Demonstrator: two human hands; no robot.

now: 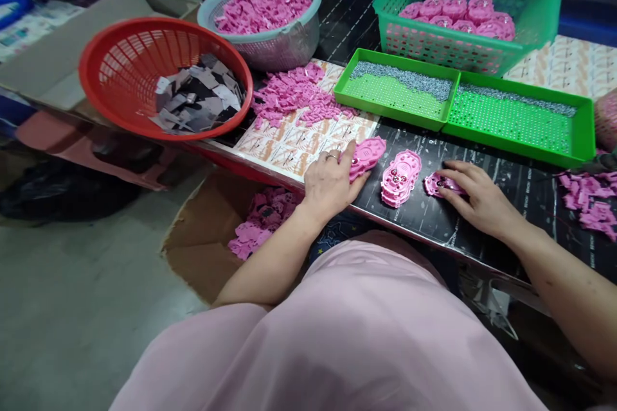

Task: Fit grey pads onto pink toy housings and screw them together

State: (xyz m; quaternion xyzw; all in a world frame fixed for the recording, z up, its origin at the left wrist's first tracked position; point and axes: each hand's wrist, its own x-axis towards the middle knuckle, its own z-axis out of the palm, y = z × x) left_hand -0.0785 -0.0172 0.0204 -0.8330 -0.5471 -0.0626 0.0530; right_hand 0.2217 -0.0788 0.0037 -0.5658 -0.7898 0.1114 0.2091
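Observation:
Near the table's front edge, my left hand is closed around a small stack of pink plastic plates. Just right of it stands another stack of the same pink plates, with shiny round metal parts on the top one. My right hand has its fingers bent over a single pink plastic piece, gripping it at the table surface. The fingers partly cover that piece.
Behind my hands lie a pile of small pink parts and green trays of tiny metal pieces. A red basket, a grey basket and a green basket stand farther back. Below is a cardboard box.

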